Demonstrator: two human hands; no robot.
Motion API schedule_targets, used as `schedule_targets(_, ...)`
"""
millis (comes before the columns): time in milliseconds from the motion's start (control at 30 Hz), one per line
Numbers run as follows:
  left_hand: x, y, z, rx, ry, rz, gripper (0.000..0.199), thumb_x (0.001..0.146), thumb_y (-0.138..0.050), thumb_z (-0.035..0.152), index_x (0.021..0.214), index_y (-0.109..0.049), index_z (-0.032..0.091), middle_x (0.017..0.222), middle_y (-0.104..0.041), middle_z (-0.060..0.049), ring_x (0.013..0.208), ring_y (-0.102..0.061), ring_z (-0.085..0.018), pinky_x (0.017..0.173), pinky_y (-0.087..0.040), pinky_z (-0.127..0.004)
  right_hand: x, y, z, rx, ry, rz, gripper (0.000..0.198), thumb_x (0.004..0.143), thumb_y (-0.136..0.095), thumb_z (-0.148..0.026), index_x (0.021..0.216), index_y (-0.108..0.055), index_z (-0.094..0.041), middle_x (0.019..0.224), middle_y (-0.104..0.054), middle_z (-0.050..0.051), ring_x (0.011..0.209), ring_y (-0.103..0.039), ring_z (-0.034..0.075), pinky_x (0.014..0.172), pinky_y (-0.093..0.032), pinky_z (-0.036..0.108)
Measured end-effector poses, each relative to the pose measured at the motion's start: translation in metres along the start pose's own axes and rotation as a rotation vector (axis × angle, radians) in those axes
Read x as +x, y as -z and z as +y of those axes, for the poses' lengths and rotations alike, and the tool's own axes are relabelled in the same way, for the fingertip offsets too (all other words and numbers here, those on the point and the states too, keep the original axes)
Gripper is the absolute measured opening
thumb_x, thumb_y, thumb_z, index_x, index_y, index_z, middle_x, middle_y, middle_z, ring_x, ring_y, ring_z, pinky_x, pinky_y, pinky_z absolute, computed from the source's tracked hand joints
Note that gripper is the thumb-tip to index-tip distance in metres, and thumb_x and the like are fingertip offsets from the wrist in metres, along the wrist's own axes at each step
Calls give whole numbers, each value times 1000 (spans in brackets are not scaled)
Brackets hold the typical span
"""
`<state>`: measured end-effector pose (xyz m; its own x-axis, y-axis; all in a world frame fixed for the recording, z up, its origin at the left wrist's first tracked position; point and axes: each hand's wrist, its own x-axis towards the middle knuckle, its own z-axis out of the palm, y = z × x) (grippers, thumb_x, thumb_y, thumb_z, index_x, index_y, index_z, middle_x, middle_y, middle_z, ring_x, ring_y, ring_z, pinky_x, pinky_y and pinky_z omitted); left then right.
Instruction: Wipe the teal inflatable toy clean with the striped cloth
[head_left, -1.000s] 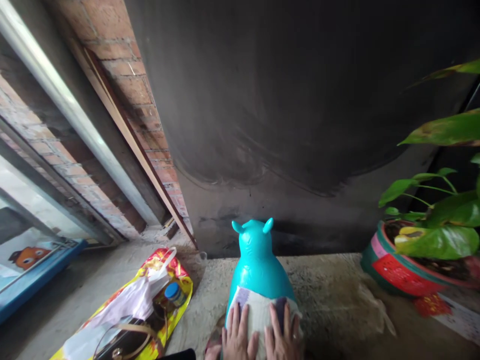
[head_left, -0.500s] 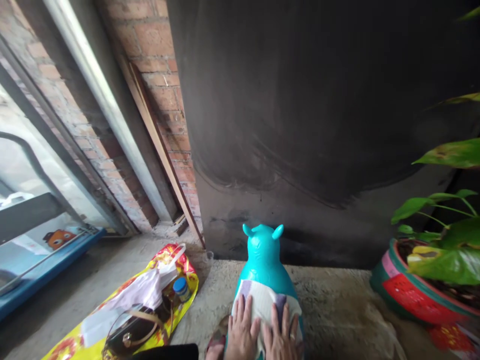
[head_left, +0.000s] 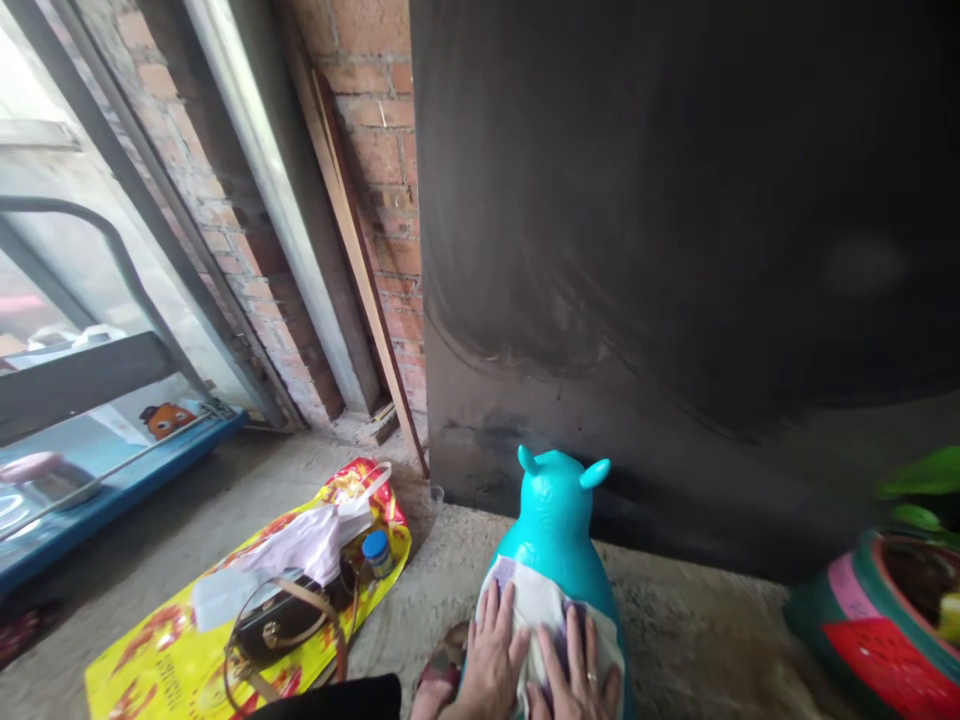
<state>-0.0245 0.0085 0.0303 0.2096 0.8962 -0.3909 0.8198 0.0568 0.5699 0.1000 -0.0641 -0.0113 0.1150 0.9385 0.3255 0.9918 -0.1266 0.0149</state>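
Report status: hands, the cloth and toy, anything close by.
Left hand and right hand flat on cloth, fingers spread. Cloth lies over teal toy. Yellow bag left, flower pot right, both apart.

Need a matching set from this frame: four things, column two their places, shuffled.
Things:
1. turquoise inflatable animal toy
2. yellow-and-red plastic bag
3. red-and-green plant pot
4. pale folded cloth

Places:
A. far right, on the floor
B. under both hands, on the toy's back
C. left, flat on the floor
D. centre, before the dark wall

Pairs: 1-D, 2-C, 3-A, 4-B
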Motion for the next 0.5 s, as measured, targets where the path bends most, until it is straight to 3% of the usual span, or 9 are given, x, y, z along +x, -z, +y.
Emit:
schedule_targets(133, 42, 5, 2, -36, 7, 11, 70, 89, -28, 48, 149, -15, 16, 160, -3, -5, 147, 1, -18, 119, -12, -36, 39, -1, -8, 57, -46, -65, 48, 86, -45, -50, 133, -49, -38, 148, -38, 11, 140, -22, 41, 94, -29, 72)
schedule_targets(300, 78, 7, 0, -94, -46, 53, 67, 91, -21, 47, 150, -14, 17, 160, -7, -2, 147, -1, -17, 119, -8, -30, 70, -13, -10, 96, -80, -138, 56, 87, -43, -57, 140, -37, -40, 155, -24, 8, 143, -6, 41, 99, -20, 73)
schedule_targets(400, 78, 5, 1, -126, -72, 86, 70, 90, -20, 52, 150, -17, 16, 160, -12, -1, 147, -4, -19, 120, -8, -29, 76, -11, -8, 92, -78, -145, 59, 86, -45, -59, 141, -35, -40, 156, -22, 9, 143, -5, 40, 100, -20, 73)
schedule_targets(500, 60, 1, -3, -138, -68, 119, 73, 88, -18, 56, 149, -21, 16, 158, -17, -1, 147, -8, -19, 119, -11, -27, 68, 0, -8, 72, -66, -131, 56, 85, -49, -49, 139, -41, -38, 154, -26, 11, 142, -11, 41, 99, -22, 72)
